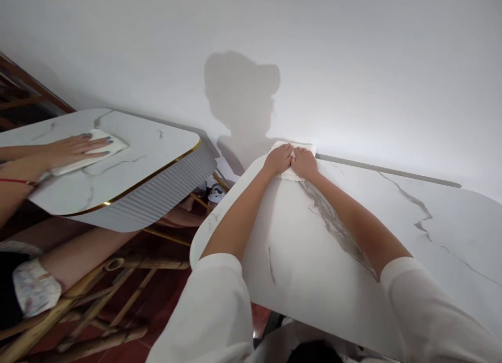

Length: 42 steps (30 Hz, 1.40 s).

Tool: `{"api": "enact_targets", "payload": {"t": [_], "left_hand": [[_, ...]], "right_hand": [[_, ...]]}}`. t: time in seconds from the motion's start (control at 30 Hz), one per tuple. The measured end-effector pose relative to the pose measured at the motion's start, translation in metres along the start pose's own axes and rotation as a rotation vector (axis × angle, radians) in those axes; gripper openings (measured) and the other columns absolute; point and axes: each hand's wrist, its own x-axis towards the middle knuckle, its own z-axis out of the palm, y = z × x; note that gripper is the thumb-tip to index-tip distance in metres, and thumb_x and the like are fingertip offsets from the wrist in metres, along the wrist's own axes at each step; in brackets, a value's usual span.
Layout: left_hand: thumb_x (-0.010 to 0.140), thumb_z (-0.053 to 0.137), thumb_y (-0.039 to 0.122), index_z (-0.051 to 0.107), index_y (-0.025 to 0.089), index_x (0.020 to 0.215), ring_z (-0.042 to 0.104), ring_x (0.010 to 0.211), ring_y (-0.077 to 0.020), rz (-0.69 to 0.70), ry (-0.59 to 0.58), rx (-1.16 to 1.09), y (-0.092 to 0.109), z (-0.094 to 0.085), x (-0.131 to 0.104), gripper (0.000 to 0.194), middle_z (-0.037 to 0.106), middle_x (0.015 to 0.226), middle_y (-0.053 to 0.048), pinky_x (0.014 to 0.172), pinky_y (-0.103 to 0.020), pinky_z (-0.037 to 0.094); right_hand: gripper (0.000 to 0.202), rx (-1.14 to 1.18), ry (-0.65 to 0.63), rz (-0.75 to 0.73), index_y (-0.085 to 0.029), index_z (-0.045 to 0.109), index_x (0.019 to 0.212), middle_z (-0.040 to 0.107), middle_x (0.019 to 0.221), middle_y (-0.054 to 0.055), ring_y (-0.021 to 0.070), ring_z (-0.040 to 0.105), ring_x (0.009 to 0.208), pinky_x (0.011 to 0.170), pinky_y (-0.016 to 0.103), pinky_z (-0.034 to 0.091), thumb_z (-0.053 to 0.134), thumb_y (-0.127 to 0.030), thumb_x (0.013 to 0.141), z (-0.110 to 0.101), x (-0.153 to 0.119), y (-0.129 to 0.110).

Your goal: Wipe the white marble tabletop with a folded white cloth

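Both my hands press side by side on a folded white cloth [291, 173] at the far edge of a white marbled table [298, 258], close to the wall. My left hand [279, 159] lies on the cloth's left part, its fingers bent over it. Beside it, touching or nearly so, my right hand [304, 163] rests on the cloth's right part, fingers curled together. Both forearms reach straight out over the tabletop. The cloth's far and near edges show around the hands.
At the left, another person's hand [84, 146] lies on a white cloth [117, 142] on a second marbled table [152, 130] with a gold rim. Bamboo seating [129, 263] stands below it. A pale wall [353, 65] rises behind both tables.
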Motion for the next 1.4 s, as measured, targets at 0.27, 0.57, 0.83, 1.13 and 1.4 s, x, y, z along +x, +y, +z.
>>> {"api": "enact_targets", "payload": {"t": [0.27,0.57,0.83,1.13,1.4], "left_hand": [[0.09,0.028,0.021,0.037,-0.002,0.135,0.031,0.135,-0.0231,0.076,-0.052,0.006,0.041,-0.002,0.0,0.051,0.038,0.144,-0.018,0.113,-0.035,0.022],[0.092,0.025,0.026,0.034,0.007,0.139,0.025,0.138,-0.0216,0.173,-0.109,-0.077,0.044,-0.016,-0.053,0.052,0.032,0.148,-0.012,0.115,-0.039,0.02],[0.09,0.027,0.026,0.032,0.011,0.14,0.026,0.138,-0.0218,0.166,-0.086,-0.073,0.034,-0.051,-0.154,0.053,0.035,0.147,-0.012,0.114,-0.043,0.023],[0.089,0.023,0.025,0.031,0.007,0.14,0.03,0.136,-0.0245,0.023,-0.025,0.039,0.057,-0.081,-0.262,0.055,0.037,0.145,-0.016,0.112,-0.046,0.028],[0.088,0.025,0.024,0.033,0.007,0.138,0.031,0.135,-0.0265,-0.075,0.017,0.055,0.118,-0.079,-0.272,0.054,0.038,0.143,-0.016,0.109,-0.046,0.031]], "right_hand": [[0.049,-0.048,0.002,0.099,0.002,0.041,0.134,0.045,0.139,0.018,0.0288,0.036,0.128,0.106,0.04,0.022,0.032,-0.019,0.091,-0.013,-0.033,0.014],[0.052,-0.089,0.014,0.135,0.006,0.039,0.134,0.041,0.139,0.024,0.0331,0.034,0.13,0.105,0.046,0.022,0.032,-0.019,0.09,-0.023,-0.085,-0.032],[0.056,-0.074,-0.083,0.039,0.013,0.035,0.134,0.036,0.138,0.032,0.0392,0.032,0.13,0.105,0.053,0.022,0.034,-0.022,0.09,-0.037,-0.137,-0.116],[0.06,0.086,-0.17,-0.157,0.011,0.032,0.136,0.031,0.142,0.03,0.0339,0.029,0.134,0.108,0.051,0.021,0.04,-0.025,0.089,-0.056,-0.196,-0.168],[0.059,0.057,-0.171,-0.231,0.009,0.036,0.135,0.035,0.141,0.028,0.034,0.029,0.133,0.11,0.046,0.02,0.042,-0.025,0.087,-0.077,-0.235,-0.139]]}}
